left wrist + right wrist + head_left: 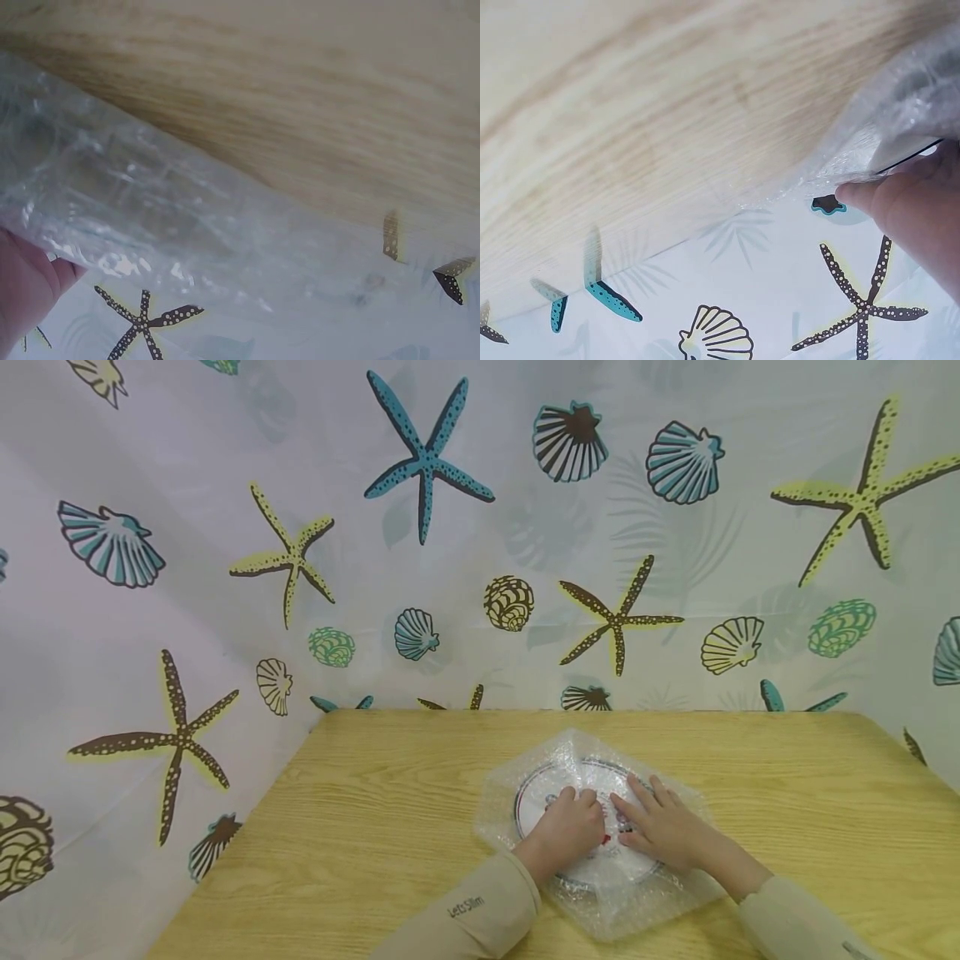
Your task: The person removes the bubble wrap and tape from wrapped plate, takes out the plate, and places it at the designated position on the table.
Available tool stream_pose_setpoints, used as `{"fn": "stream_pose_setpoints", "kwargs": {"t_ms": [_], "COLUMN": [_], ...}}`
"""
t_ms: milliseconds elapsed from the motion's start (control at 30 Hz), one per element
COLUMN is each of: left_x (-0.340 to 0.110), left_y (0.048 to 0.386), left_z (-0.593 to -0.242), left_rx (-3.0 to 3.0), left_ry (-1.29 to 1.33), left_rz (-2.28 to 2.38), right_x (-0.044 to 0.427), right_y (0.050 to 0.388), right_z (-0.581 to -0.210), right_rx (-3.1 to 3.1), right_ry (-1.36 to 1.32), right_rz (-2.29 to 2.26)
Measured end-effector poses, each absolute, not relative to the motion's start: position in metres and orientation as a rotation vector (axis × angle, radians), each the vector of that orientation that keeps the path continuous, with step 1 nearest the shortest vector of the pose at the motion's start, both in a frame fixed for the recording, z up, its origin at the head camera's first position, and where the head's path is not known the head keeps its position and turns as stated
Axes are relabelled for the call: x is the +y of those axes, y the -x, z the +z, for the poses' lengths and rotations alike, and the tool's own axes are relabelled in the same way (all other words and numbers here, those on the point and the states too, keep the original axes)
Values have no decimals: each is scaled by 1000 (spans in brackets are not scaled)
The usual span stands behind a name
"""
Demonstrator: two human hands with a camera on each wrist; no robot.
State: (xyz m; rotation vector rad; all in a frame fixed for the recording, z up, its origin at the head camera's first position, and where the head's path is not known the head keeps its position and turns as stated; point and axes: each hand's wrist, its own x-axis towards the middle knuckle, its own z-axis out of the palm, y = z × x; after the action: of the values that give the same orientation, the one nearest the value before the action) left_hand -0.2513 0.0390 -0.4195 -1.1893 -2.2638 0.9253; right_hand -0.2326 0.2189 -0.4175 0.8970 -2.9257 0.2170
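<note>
A round white plate (534, 795) with a dark rim and small coloured print lies in clear bubble wrap (622, 914), whose folded edges form an angular outline. The left hand (567, 828) rests over the plate's middle with its fingers curled down onto the wrap. Beside it the right hand (667, 831) lies spread on the wrap over the plate's right part. In the left wrist view the left hand (30, 285) is against the bubble wrap (150, 195). The right wrist view shows the right hand (915, 210) touching the wrap (840, 150), with a bit of dark rim beside it.
The wooden table (360, 827) extends around the wrap on all sides. A white curtain (465, 668) printed with starfish and shells hangs behind the table and along its left and right sides.
</note>
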Motion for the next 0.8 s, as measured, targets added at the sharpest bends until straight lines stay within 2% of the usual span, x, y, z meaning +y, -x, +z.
{"fn": "stream_pose_setpoints", "kwargs": {"t_ms": [800], "left_x": [38], "left_y": [249], "left_z": [-418], "left_rx": [-2266], "left_ry": [1184], "left_rz": [922], "right_x": [218], "right_y": [232], "right_z": [-417], "right_rx": [-2920], "right_ry": [-908], "right_rz": [212]}}
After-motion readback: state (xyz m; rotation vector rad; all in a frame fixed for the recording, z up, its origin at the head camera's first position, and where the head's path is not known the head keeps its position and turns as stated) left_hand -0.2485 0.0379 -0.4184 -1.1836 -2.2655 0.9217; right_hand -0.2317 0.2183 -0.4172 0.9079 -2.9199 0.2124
